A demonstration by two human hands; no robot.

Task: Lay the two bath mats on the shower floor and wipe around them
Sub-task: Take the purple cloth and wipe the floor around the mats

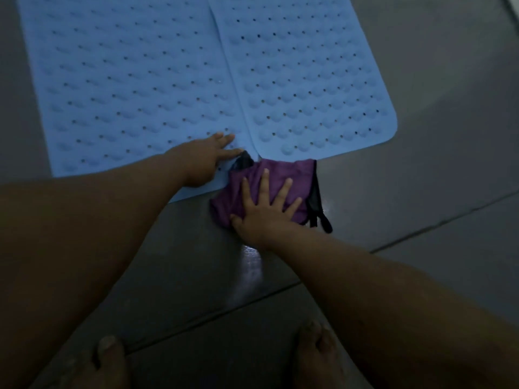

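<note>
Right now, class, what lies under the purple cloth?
The purple cloth lies mostly on the grey floor, pressed flat by the right hand. Its far edge meets the blue mats; whatever lies beneath is covered.

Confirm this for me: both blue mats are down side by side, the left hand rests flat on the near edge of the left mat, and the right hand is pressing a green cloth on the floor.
One detail is wrong: the cloth is purple with a black edge, not green, as the head view shows. The rest stands: the two blue mats lie side by side, the left hand rests flat on the left mat's near edge, and the right hand presses the cloth on the floor.
</note>
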